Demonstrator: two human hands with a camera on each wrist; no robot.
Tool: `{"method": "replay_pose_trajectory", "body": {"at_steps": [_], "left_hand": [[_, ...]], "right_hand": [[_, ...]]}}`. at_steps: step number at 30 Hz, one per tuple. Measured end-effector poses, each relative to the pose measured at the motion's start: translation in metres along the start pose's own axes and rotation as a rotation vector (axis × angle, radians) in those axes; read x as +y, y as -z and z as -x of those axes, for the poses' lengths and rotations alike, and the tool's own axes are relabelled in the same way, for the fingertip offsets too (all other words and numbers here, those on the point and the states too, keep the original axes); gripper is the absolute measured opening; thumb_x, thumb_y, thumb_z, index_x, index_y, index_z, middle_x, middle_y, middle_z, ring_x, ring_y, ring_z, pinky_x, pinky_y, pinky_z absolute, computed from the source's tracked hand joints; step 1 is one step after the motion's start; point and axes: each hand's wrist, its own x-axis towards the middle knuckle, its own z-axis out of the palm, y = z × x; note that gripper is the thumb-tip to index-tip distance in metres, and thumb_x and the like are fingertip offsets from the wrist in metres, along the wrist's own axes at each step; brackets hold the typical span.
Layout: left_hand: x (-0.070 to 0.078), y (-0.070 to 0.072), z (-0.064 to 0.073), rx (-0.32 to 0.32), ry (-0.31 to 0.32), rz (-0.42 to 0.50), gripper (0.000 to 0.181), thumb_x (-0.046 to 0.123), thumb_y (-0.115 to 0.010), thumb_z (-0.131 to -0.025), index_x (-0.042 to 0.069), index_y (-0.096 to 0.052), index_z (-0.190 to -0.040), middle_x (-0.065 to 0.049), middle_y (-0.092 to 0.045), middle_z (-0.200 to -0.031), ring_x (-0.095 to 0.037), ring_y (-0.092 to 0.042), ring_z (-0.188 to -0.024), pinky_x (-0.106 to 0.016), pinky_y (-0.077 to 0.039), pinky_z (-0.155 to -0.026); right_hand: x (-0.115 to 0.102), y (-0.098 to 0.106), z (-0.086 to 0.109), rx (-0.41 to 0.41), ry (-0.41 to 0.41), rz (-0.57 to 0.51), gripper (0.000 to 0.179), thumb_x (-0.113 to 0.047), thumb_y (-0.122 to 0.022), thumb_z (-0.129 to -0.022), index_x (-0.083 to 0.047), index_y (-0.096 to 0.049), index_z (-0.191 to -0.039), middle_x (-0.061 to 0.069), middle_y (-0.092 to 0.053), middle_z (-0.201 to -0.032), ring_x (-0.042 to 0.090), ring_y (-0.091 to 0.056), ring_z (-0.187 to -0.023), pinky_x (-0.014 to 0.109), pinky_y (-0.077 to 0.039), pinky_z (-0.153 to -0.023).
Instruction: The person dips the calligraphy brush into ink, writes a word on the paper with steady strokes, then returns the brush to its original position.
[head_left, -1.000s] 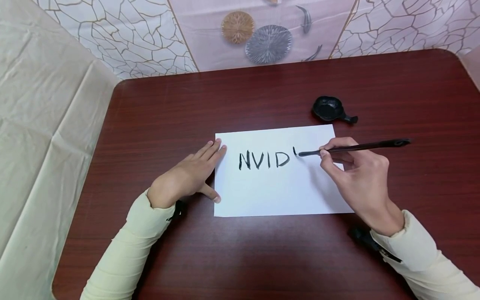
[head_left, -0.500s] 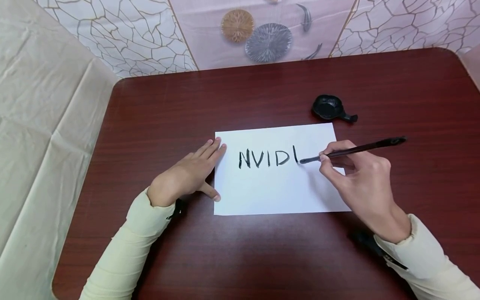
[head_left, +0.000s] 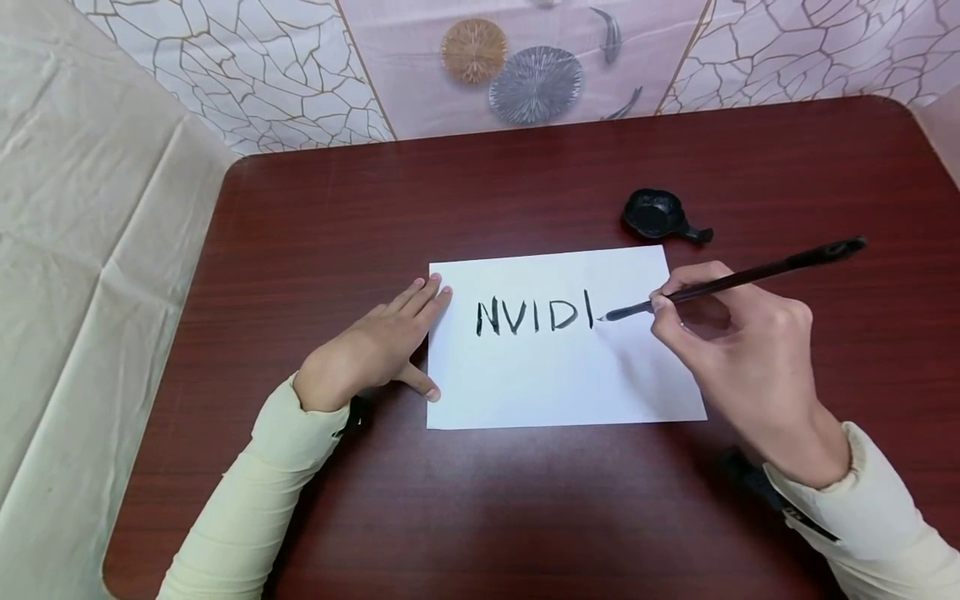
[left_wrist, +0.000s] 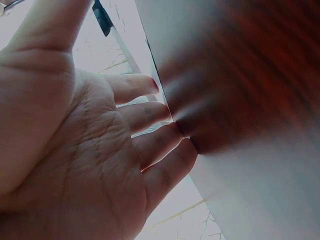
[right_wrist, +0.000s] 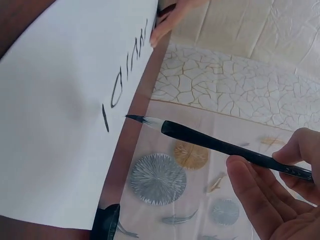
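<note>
A white sheet of paper [head_left: 540, 383] lies on the table with the black brushed letters "NVID" [head_left: 527, 317] and one upright stroke [head_left: 588, 310] after them. My left hand [head_left: 367, 354] rests at its left edge, fingers straight and spread, fingertips on the paper. Over the right part of the sheet, my right hand [head_left: 757, 358] pinches a dark-handled ink brush [head_left: 742, 279] between thumb and fingers. The brush is tilted, its tip just right of the upright stroke. In the right wrist view the black-inked brush tip [right_wrist: 135, 118] appears lifted off the paper.
A small black ink dish [head_left: 654, 214] with a short handle stands behind the paper's top right corner. The reddish-brown table [head_left: 450, 508] meets a patterned cloth [head_left: 247, 75] at the back and a cream cloth [head_left: 82, 275] at the left.
The upright stroke after the D has grown downward from a short mark to full height. My right hand has then drawn back to the right with the brush. The left hand stays in place.
</note>
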Motion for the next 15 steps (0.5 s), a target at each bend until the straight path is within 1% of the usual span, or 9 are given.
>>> {"method": "replay_pose_trajectory", "body": {"at_steps": [2, 8, 10, 15], "left_hand": [[0.000, 0.001, 0.000, 0.002, 0.004, 0.000, 0.139, 0.051, -0.094, -0.074, 0.010, -0.002, -0.171, -0.008, 0.011, -0.178, -0.030, 0.009, -0.164, -0.061, -0.021, -0.126], [0.000, 0.001, 0.001, -0.003, 0.007, 0.000, 0.139, 0.051, -0.093, -0.075, 0.011, -0.001, -0.171, -0.007, 0.012, -0.178, -0.029, 0.010, -0.164, -0.061, -0.021, -0.127], [0.000, 0.000, 0.002, -0.005, 0.004, 0.004, 0.138, 0.050, -0.093, -0.075, 0.012, -0.002, -0.171, -0.007, 0.011, -0.178, -0.030, 0.010, -0.164, -0.061, -0.021, -0.127], [0.001, 0.000, 0.004, 0.010, -0.003, 0.007, 0.138, 0.048, -0.094, -0.074, 0.010, -0.004, -0.171, -0.009, 0.008, -0.178, -0.031, 0.007, -0.164, -0.061, -0.022, -0.126]], "right_hand": [[0.001, 0.000, -0.003, 0.011, 0.001, -0.006, 0.011, -0.004, -0.071, -0.088, -0.004, -0.078, -0.097, 0.004, -0.077, -0.080, -0.023, -0.058, -0.074, 0.001, -0.044, -0.071], [0.008, 0.000, -0.007, -0.020, 0.000, 0.011, 0.011, -0.004, -0.072, -0.090, 0.000, -0.076, -0.100, 0.011, -0.077, -0.082, -0.028, -0.057, -0.077, 0.001, -0.044, -0.071], [0.010, -0.001, -0.007, -0.011, -0.007, 0.003, 0.011, -0.002, -0.072, -0.090, 0.000, -0.076, -0.100, 0.012, -0.077, -0.081, -0.028, -0.057, -0.077, 0.001, -0.044, -0.071], [0.015, -0.004, -0.009, -0.002, -0.010, -0.005, 0.010, -0.003, -0.070, -0.090, -0.001, -0.076, -0.098, 0.008, -0.076, -0.079, -0.026, -0.058, -0.076, 0.001, -0.044, -0.070]]}}
